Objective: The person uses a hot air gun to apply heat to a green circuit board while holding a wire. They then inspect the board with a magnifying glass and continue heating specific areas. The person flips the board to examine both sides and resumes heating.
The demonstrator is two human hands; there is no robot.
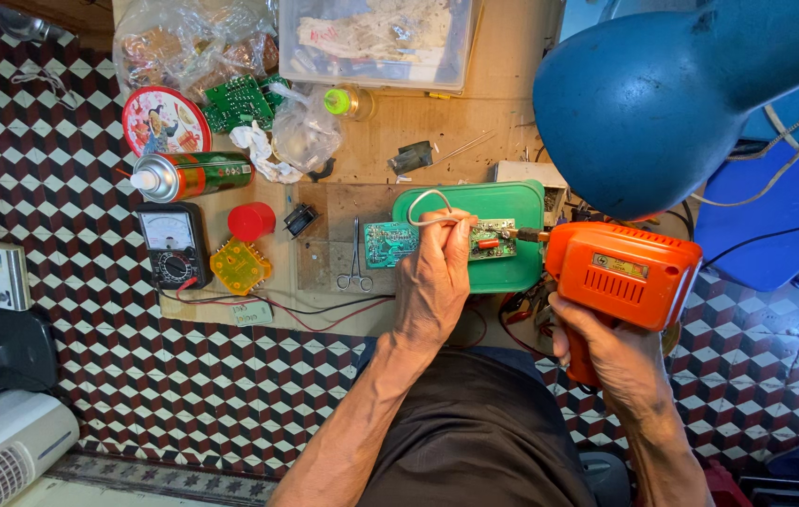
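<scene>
1. Head view: the left hand (432, 277) is clamped on a flat green board (442, 241), on a smooth green lid (512, 202) on the worktop (475, 122).
2. The right hand (611, 352) is wrapped around a boxy orange plastic drill (620, 272), its tip at the board.

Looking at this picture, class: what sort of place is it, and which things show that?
Probably a small electronics repair bench: a green circuit board under the left hand, an analogue multimeter, and an orange electric drill in the right hand.

green-red spray can (195, 175) lies above the black meter's pale dial (169, 231).
</scene>
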